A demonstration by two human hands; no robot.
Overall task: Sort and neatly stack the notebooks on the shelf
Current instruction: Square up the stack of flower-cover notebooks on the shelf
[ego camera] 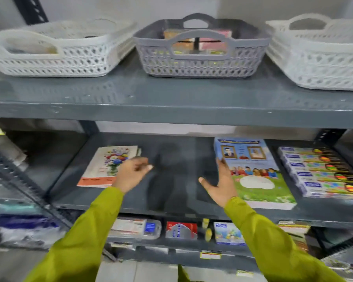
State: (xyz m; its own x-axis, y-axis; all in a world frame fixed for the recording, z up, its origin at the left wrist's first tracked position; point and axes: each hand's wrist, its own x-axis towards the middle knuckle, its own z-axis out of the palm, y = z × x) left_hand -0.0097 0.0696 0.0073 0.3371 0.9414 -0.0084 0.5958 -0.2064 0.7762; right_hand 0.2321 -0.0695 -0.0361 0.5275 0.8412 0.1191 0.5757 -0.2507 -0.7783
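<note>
Here, glossy flat notebooks (257, 171), hands (130, 173) open

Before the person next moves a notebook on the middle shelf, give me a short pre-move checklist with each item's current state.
1. Left hand free: ok, open, holding nothing, over the flower-cover stack.
2. Right hand free: ok, open, fingers at the left edge of the blue-cover stack.
3. Space between the two stacks on the middle shelf: ok, bare.
4. Blue-cover stack squared: ok, edges look aligned.
5. Flower-cover stack squared: not ok, a lower book juts out at its far right corner.
6. Boxed packs clear of the notebooks: ok, apart.
</note>
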